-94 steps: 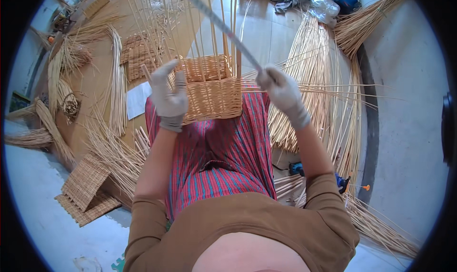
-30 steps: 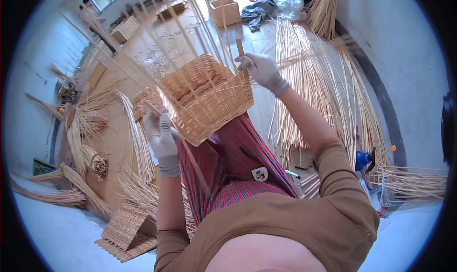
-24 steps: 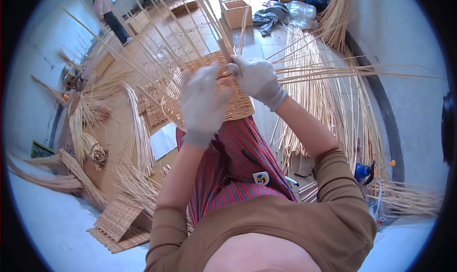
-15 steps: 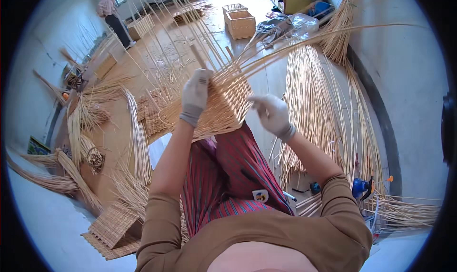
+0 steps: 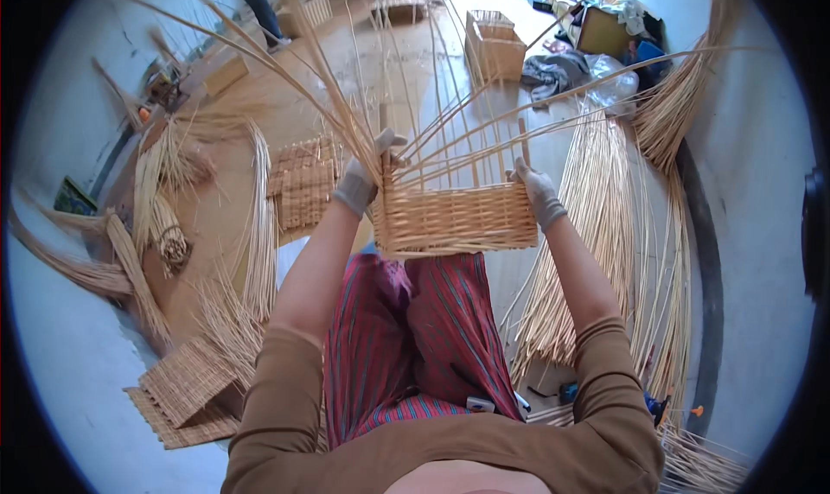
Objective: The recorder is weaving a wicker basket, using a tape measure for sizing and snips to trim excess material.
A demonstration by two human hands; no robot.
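Observation:
A half-woven rectangular wicker basket [image 5: 458, 222] rests above my knees, one long side facing me. Long loose canes [image 5: 333, 96] fan upward and outward from its left corner and rim. My gloved left hand [image 5: 367, 172] grips that left corner, where canes partly cover the fingers. At the opposite end, my gloved right hand [image 5: 538, 193] holds the right corner beside an upright wooden stick [image 5: 523, 140]. The fingers behind the weave are hidden.
Bundles of pale cane [image 5: 596, 235] lie on the floor to my right, with more [image 5: 160, 191] to the left. Woven panels [image 5: 303, 181] lie left of the basket and at lower left [image 5: 186, 382]. Finished boxes [image 5: 497, 51] stand farther off. A person [image 5: 259, 10] stands at far left.
The basket has turned so its long side faces me, and its loose canes have swung round. My right hand, formerly just off the basket, now grips its right corner.

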